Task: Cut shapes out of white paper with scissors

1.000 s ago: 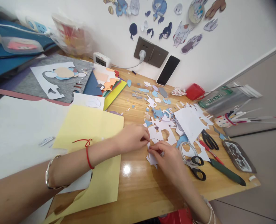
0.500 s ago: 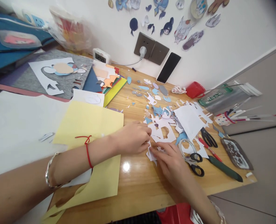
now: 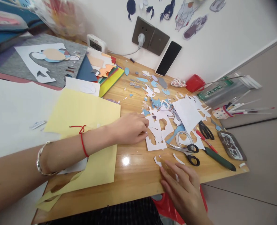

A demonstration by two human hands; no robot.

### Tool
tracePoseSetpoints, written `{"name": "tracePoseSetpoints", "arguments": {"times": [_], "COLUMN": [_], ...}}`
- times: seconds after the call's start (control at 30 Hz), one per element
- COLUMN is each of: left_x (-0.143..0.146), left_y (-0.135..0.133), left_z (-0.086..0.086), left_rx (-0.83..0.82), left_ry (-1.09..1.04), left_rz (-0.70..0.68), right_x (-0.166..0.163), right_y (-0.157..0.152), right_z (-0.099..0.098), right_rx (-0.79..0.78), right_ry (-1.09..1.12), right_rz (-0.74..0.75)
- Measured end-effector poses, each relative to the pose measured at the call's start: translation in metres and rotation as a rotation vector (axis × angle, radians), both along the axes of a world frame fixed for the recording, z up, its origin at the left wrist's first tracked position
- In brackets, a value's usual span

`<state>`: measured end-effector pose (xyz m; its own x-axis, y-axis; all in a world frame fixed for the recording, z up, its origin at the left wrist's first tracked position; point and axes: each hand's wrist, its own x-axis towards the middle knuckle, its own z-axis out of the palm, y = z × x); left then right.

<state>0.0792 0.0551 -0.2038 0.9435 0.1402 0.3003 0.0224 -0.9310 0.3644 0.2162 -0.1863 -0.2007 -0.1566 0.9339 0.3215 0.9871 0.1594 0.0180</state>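
Observation:
My left hand (image 3: 132, 128) is closed, its fingers curled at the left edge of a white cut-out sheet (image 3: 152, 144). Whatever the fingertips hold, if anything, is hidden. My right hand (image 3: 184, 184) reaches over the desk's front edge with fingers stretched out and somewhat apart. Its fingertips touch or hover by a small white paper scrap (image 3: 157, 161), and a thin curved paper strip (image 3: 178, 158) lies just beyond them. Black-handled scissors (image 3: 187, 150) rest to the upper right of that hand, beside a roll of clear tape (image 3: 184, 139).
Yellow paper (image 3: 87, 107) lies under my left forearm. Small blue and grey paper pieces (image 3: 162, 82) are scattered behind the scraps. A green-handled tool (image 3: 220, 158), a red pen (image 3: 207, 141) and a pen cup (image 3: 223, 112) stand or lie at right. A red bag (image 3: 166, 207) hangs below the edge.
My right hand has moved toward me and away from my left hand, to the desk's front edge. Small white scraps now lie apart near it. The view has tilted downward.

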Motion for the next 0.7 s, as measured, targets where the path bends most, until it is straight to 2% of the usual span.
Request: {"name": "tracePoseSetpoints", "arguments": {"times": [0.13,0.33,0.4,0.5,0.57,0.7], "left_x": [0.0,-0.001,-0.002,-0.004,-0.004,-0.003], "left_y": [0.0,-0.003,-0.01,-0.024,-0.032,-0.035], "left_z": [-0.002,0.0,0.003,0.008,0.008,0.007], "left_rx": [-0.002,0.034,0.075,0.082,0.068,0.095], "left_ry": [0.005,-0.022,-0.083,-0.128,-0.116,-0.054], "left_rz": [0.006,0.006,-0.098,-0.404,-0.547,-0.556], "right_x": [-0.002,-0.009,-0.009,-0.008,-0.008,-0.009], "right_y": [-0.015,-0.01,-0.008,-0.008,-0.009,-0.012], "right_z": [-0.004,-0.005,-0.006,-0.007,-0.007,-0.008], "right_rx": [0.016,0.052,0.038,0.021,0.015,0.022], "right_ry": [0.092,0.271,0.274,0.27,0.259,0.212], "right_rz": [-0.047,-0.14,-0.142,-0.14,-0.137,-0.095]}}
